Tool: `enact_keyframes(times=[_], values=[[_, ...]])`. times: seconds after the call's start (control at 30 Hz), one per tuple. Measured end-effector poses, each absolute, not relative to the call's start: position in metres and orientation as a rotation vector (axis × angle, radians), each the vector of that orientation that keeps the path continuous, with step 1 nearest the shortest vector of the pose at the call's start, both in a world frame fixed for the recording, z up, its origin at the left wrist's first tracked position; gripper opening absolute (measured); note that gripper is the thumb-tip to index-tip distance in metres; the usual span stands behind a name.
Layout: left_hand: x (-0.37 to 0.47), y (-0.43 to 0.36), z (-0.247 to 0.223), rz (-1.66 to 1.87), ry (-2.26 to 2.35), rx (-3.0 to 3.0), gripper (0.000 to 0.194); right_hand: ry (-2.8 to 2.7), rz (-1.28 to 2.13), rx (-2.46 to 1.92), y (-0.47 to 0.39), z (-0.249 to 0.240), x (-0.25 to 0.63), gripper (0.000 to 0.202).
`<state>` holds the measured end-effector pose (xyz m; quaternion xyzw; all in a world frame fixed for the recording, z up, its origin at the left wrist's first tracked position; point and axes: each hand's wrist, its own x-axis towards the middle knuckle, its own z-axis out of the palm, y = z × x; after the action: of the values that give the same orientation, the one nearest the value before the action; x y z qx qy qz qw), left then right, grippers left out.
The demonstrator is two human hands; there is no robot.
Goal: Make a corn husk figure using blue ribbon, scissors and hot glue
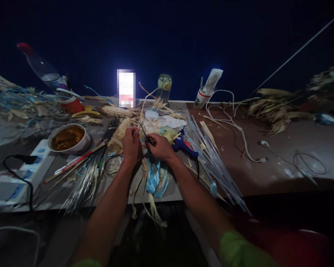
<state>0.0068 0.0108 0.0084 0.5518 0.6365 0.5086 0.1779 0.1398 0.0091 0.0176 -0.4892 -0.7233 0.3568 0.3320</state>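
A thin pale strip [141,113], seemingly of dry husk, is pinched between the fingers of the left hand [131,144] over the middle of the table [267,181], and it stands up above the fist. By the right hand [160,146] the dark scissors [146,138] are grasped, with the fingers closed around the handles and the tip pointed up beside the strip. Because the light is dim and the fingers cover much, it cannot be told whether the strip lies between the blades. For neat work, the strip should be held taut and close to the blades, the fingertips should be kept out of their path, and short, gentle strokes should be preferred, since dry fibre may split along its length. Around the hands, many textures are seen: a knobbly corn cob [117,111], a shiny, crumpled blue ribbon [153,177] below the wrists, and smooth, straight clear sticks [211,159] laid in a loose fan. A blue glue gun [185,145] is placed just beside the right hand, and thin, stiff metal wires [83,187] are bundled near the left forearm.
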Motion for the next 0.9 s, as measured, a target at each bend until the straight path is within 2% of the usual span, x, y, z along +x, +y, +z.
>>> enact_keyframes(times=[0.9], values=[[0.0090, 0.0107, 0.0061, 1.427, 1.792, 1.588, 0.015, -1.804, 0.988, -1.234, 0.0135, 0.0158, 0.1432, 0.027]])
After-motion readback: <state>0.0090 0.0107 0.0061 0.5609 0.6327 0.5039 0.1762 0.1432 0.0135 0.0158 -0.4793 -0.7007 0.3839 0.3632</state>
